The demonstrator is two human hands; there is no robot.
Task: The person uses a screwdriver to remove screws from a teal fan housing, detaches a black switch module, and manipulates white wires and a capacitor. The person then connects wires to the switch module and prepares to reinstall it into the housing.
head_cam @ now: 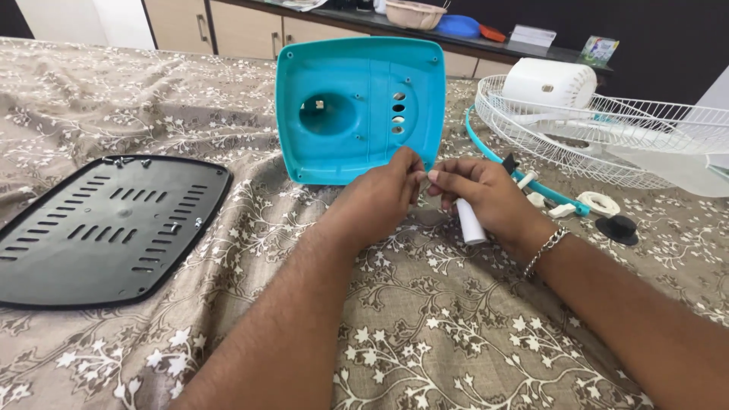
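The left hand (383, 196) and the right hand (486, 199) meet fingertip to fingertip, low in front of the teal plastic cover (361, 108). The left fingers are pinched on something too small to see. The right hand is curled around a white tube (471, 222). The cover stands tilted on the flowery cloth (425, 326). A black vented plate (106, 228) lies to the left. A white wire fan guard (607, 137), a black knob (617, 228) and small white parts (600, 203) lie to the right.
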